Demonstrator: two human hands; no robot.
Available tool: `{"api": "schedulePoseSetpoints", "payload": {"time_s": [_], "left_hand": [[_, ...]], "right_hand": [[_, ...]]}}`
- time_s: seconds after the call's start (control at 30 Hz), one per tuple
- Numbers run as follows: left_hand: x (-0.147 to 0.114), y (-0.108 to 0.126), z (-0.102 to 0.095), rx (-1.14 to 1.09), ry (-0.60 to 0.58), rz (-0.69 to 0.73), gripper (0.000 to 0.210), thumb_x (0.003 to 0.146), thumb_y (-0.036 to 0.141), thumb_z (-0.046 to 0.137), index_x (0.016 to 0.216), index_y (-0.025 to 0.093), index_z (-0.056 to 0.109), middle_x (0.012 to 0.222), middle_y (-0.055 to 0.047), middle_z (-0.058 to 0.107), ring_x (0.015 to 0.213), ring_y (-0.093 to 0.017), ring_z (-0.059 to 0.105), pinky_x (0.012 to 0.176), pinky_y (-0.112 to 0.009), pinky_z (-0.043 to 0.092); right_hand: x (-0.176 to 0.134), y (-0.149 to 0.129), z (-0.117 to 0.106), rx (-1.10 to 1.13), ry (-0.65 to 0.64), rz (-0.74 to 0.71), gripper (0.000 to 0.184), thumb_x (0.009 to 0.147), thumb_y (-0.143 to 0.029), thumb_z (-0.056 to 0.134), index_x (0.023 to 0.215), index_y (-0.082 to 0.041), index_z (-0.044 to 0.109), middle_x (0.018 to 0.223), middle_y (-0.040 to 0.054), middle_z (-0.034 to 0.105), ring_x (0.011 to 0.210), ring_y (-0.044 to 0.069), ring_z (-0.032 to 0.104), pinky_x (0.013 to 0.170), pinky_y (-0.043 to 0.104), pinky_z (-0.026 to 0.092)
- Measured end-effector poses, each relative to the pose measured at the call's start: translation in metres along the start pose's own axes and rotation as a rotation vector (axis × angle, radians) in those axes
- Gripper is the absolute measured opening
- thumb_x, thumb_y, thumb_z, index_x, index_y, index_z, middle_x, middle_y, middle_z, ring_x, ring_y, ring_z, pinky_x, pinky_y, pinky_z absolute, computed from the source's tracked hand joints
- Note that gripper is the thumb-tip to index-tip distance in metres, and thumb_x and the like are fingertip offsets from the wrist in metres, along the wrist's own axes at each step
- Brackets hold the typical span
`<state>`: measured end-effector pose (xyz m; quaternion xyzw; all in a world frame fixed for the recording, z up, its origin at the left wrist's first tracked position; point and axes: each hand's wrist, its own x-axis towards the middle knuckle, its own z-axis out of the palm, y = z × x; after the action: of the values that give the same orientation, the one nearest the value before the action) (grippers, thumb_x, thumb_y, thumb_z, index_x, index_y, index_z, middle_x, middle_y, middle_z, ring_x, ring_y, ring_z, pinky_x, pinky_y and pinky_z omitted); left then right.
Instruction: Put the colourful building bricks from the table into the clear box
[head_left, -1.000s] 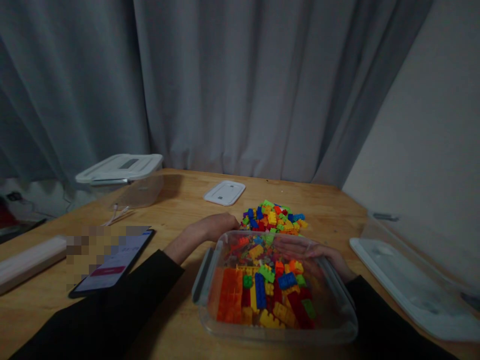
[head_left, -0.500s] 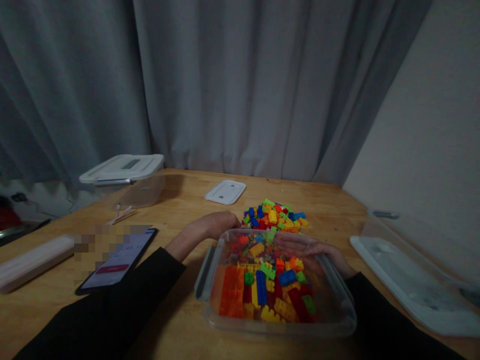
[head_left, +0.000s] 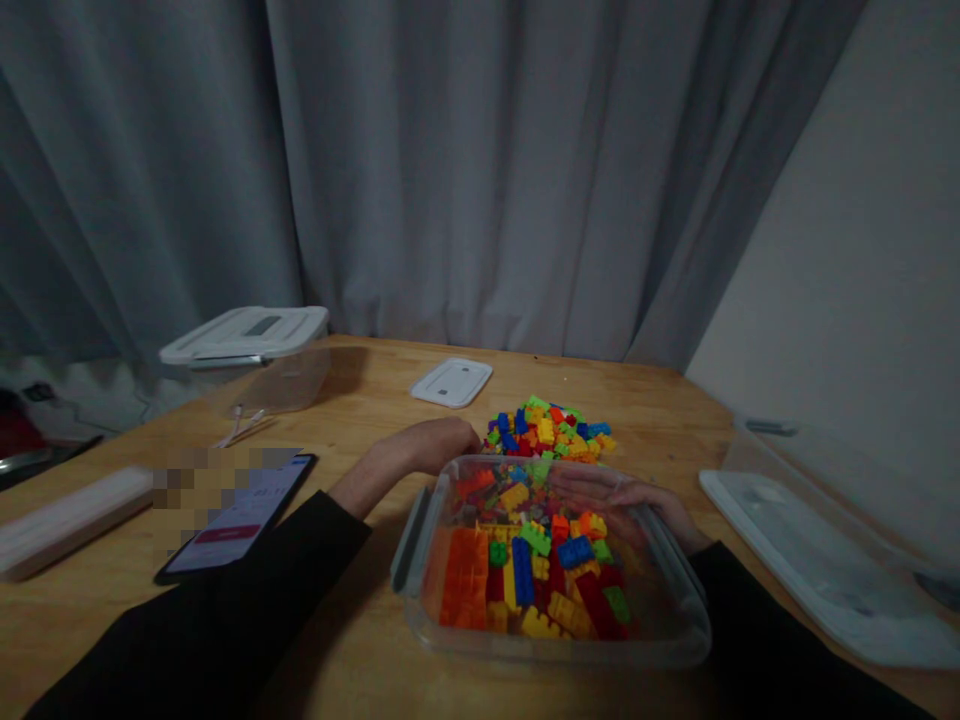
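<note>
A clear plastic box (head_left: 551,655) with grey side clips stands in front of me, partly filled with orange, red, yellow, blue and green toy building bricks (head_left: 536,575). Just beyond its far wall lies a loose heap of the same bricks (head_left: 547,430). My left hand (head_left: 439,443) reaches round the box's left side to the heap's left edge; its fingertips are hidden. Behind the box, on the right, is my right hand (head_left: 641,497). Its fingers stretch leftward along the near side of the heap, seen through the clear wall, and appear to hold nothing.
A lidded clear box (head_left: 259,365) stands at the back left, and a small white lid (head_left: 451,383) lies behind the heap. At left are a tablet (head_left: 240,520) and a long pale case (head_left: 71,525). Another clear box (head_left: 825,520) sits by a white lid (head_left: 810,590) at right.
Very little differs. Both hands, the box and the heap keep their places; the view has shifted slightly.
</note>
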<state>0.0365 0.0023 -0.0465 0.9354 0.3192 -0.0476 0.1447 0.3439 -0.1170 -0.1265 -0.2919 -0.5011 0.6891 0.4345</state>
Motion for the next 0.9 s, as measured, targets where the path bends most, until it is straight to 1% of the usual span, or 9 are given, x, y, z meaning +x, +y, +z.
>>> {"api": "schedulePoseSetpoints", "payload": {"time_s": [0.23, 0.37, 0.47, 0.67, 0.8, 0.9], "left_hand": [[-0.0011, 0.0, 0.0027, -0.027, -0.016, -0.007, 0.01, 0.081, 0.023, 0.071, 0.086, 0.017, 0.078, 0.08, -0.007, 0.078, 0.07, -0.019, 0.063, 0.062, -0.028, 0.043], [-0.0013, 0.0012, 0.0039, -0.037, -0.036, -0.009, 0.012, 0.079, 0.023, 0.072, 0.086, 0.015, 0.078, 0.079, -0.007, 0.078, 0.067, -0.019, 0.061, 0.059, -0.027, 0.042], [-0.0009, 0.0021, 0.0045, -0.041, -0.04, -0.02, 0.013, 0.079, 0.025, 0.072, 0.086, 0.016, 0.078, 0.079, -0.007, 0.078, 0.067, -0.019, 0.061, 0.059, -0.028, 0.041], [-0.0031, 0.0065, 0.0034, -0.038, -0.037, -0.035, 0.007, 0.078, 0.021, 0.071, 0.08, 0.016, 0.076, 0.076, -0.007, 0.076, 0.067, -0.019, 0.06, 0.058, -0.027, 0.04], [-0.0042, 0.0089, 0.0013, -0.026, -0.034, -0.041, 0.005, 0.076, 0.021, 0.073, 0.075, 0.017, 0.075, 0.072, -0.005, 0.075, 0.067, -0.019, 0.06, 0.057, -0.027, 0.04], [-0.0041, 0.008, -0.0008, -0.014, -0.032, -0.041, 0.006, 0.078, 0.022, 0.072, 0.078, 0.018, 0.076, 0.075, -0.005, 0.076, 0.066, -0.019, 0.062, 0.06, -0.028, 0.042]], "right_hand": [[0.0009, 0.0002, 0.0005, -0.007, -0.013, 0.007, 0.062, 0.073, -0.026, 0.056, 0.133, -0.021, 0.07, 0.145, 0.008, 0.065, 0.145, 0.031, 0.049, 0.128, 0.052, 0.025], [0.0, -0.0003, 0.0015, 0.014, -0.018, 0.003, 0.061, 0.073, -0.026, 0.056, 0.132, -0.021, 0.071, 0.144, 0.0081, 0.066, 0.146, 0.03, 0.048, 0.128, 0.052, 0.024], [0.0006, 0.0005, -0.0005, 0.012, -0.021, 0.003, 0.062, 0.073, -0.027, 0.056, 0.133, -0.021, 0.07, 0.145, 0.0085, 0.066, 0.146, 0.031, 0.049, 0.129, 0.052, 0.023], [0.0041, 0.0031, -0.0059, -0.009, -0.039, 0.006, 0.064, 0.07, -0.028, 0.058, 0.133, -0.022, 0.07, 0.146, 0.009, 0.065, 0.146, 0.032, 0.049, 0.127, 0.053, 0.027], [0.0035, 0.003, -0.0045, -0.033, -0.016, -0.005, 0.063, 0.071, -0.028, 0.059, 0.132, -0.02, 0.071, 0.145, 0.0104, 0.065, 0.145, 0.033, 0.049, 0.127, 0.054, 0.028], [0.0026, 0.0025, -0.0031, -0.02, -0.015, -0.006, 0.064, 0.071, -0.028, 0.058, 0.133, -0.02, 0.07, 0.146, 0.0101, 0.065, 0.145, 0.033, 0.049, 0.127, 0.053, 0.028]]}}
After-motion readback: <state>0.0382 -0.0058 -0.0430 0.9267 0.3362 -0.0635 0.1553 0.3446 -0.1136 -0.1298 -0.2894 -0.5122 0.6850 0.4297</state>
